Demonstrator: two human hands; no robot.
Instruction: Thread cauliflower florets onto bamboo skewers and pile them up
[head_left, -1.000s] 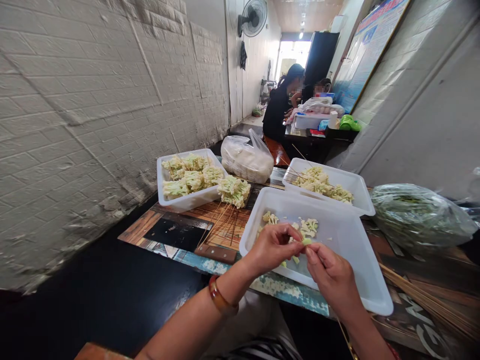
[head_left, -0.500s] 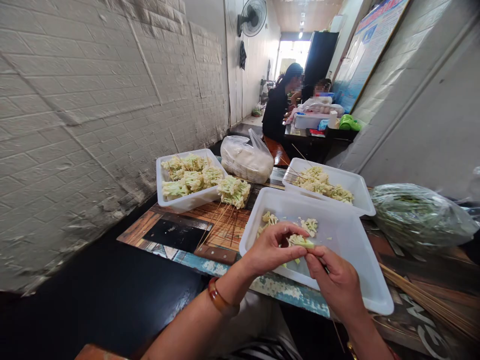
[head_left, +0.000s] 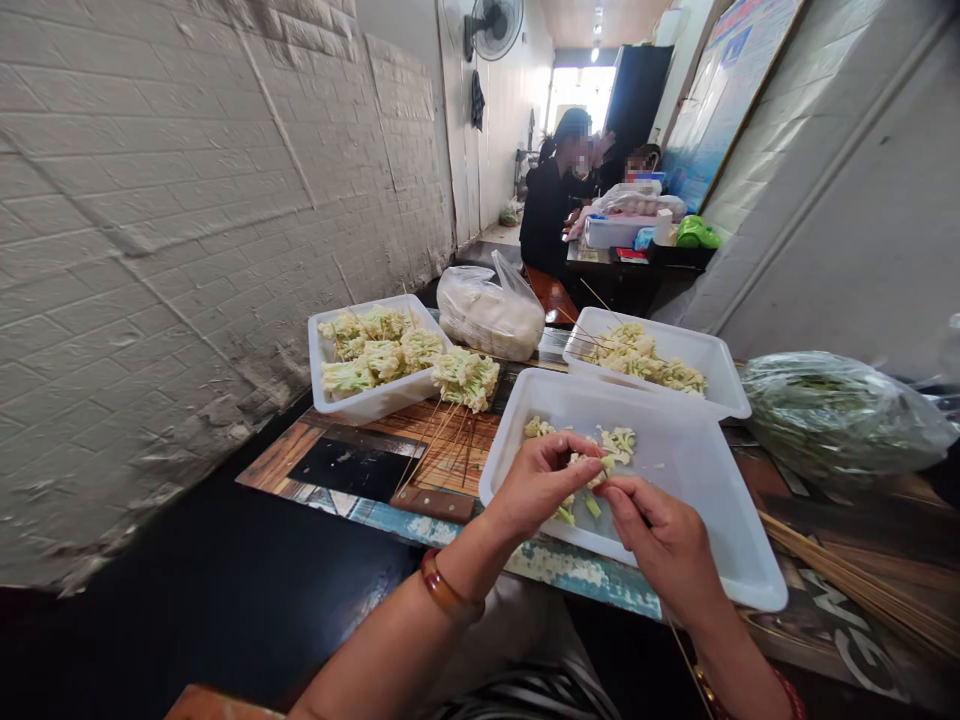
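Observation:
Over the near white tray, my left hand pinches a small cauliflower floret between thumb and fingers. My right hand is closed close beside it, its fingertips near the floret's stem. A thin bamboo skewer runs out below my right palm toward me; its upper part is hidden by the hand. Beneath my hands, loose cauliflower pieces lie in the tray.
A left tray and a back tray hold skewered cauliflower. Skewered bunches lie beside a knife handle. A white plastic bag, a bag of greens and bare skewers surround the trays. A person sits behind.
My hands have drawn closer together, and the floret is turned, with less of its stem showing. The person behind has raised a hand. The view has shifted slightly.

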